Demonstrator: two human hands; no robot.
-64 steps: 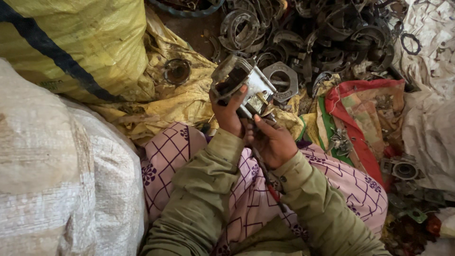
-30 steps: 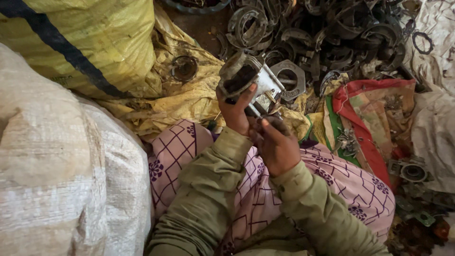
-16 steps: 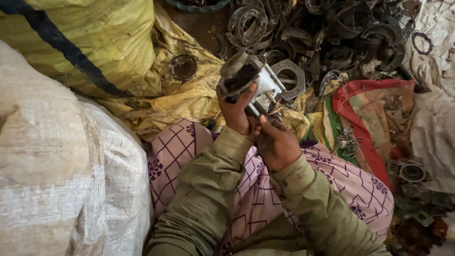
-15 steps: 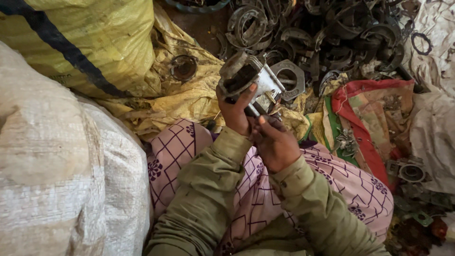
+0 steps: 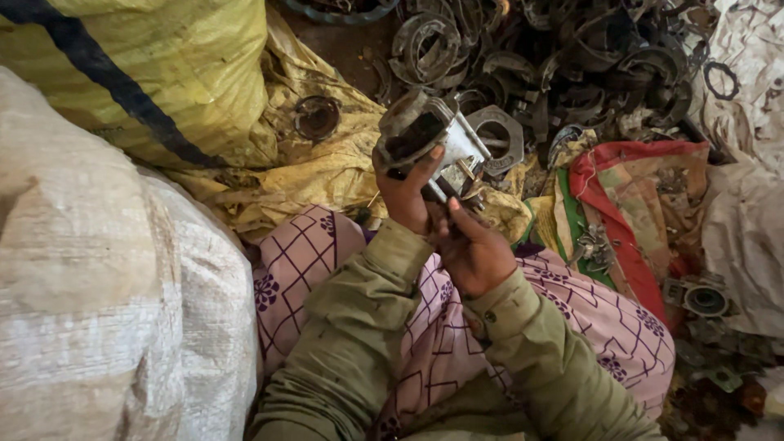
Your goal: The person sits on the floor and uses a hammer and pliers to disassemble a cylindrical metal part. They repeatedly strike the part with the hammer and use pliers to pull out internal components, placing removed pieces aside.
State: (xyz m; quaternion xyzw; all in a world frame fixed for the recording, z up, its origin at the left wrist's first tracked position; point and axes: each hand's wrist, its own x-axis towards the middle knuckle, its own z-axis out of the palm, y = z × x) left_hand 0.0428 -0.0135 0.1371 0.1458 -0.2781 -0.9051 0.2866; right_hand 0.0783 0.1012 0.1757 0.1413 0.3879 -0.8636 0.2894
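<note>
Head camera, looking down: a seated person in an olive-green jacket and pink patterned cloth (image 5: pixel 572 302) grips a grimy metal housing (image 5: pixel 420 135) above the lap, just in front of a heap of scrap metal parts (image 5: pixel 572 65) on the floor. The left hand (image 5: pixel 406 192) is clamped on the underside of the housing, thumb hooked up over its dark open mouth and fingers wrapped behind it. The right hand (image 5: pixel 474 249) sits just below, closed on a thin tool or rod whose end points up into the base of the piece; what kind of tool cannot be told. The housing looks like cast metal, so it is probably heavy for its size, stiff and not fragile, with sharp corners and a greasy film that could make it slippery. The rounded body near the mouth and the flat pale flange offer the surest hold. A hexagonal metal ring (image 5: pixel 498 139) lies just behind it, and a round dark disc (image 5: pixel 316 117) rests on crumpled yellow sacking (image 5: pixel 327 171). A large white woven sack (image 5: pixel 98 286) fills the near left, a yellow sack (image 5: pixel 163 57) the far left, and a red and green cloth (image 5: pixel 629 196) the right.
</note>
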